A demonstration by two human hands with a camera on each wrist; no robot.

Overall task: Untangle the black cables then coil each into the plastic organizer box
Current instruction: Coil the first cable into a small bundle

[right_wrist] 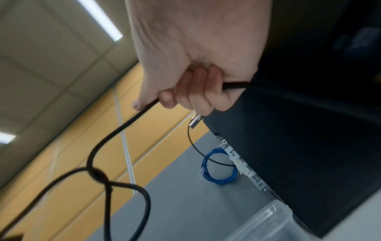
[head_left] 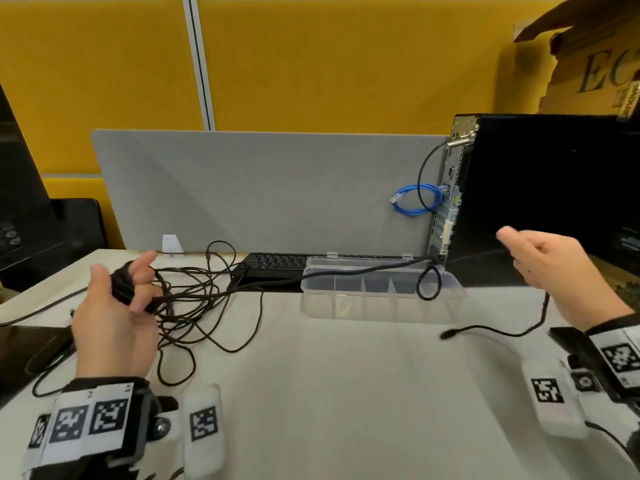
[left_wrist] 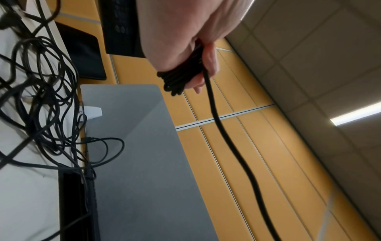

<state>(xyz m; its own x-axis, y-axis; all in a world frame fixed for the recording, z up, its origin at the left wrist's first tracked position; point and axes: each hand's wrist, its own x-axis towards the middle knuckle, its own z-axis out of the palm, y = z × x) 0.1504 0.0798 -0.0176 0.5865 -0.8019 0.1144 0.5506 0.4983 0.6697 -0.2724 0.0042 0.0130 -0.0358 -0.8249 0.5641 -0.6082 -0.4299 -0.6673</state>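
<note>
My left hand [head_left: 112, 301] is raised at the left, with a black cable wound into a small coil [head_left: 122, 280] round its fingers; the left wrist view shows that coil [left_wrist: 179, 76] gripped and one strand [left_wrist: 226, 138] leading away. That strand [head_left: 346, 271] crosses above the clear plastic organizer box [head_left: 346, 308], forms a knotted loop [head_left: 428, 282], and reaches my right hand [head_left: 519, 254]. In the right wrist view its fingers [right_wrist: 198, 94] curl round the cable above the knot [right_wrist: 97, 175]. The free end [head_left: 446, 334] dangles below. A tangle of thin black cables [head_left: 194, 303] lies on the table.
A black keyboard [head_left: 273, 263] lies behind the box against a grey divider [head_left: 259, 188]. A black computer tower [head_left: 536, 188] stands at the right with a blue cable coil [head_left: 415, 202] at its back. A dark flat object [head_left: 24, 348] sits at the table's left edge.
</note>
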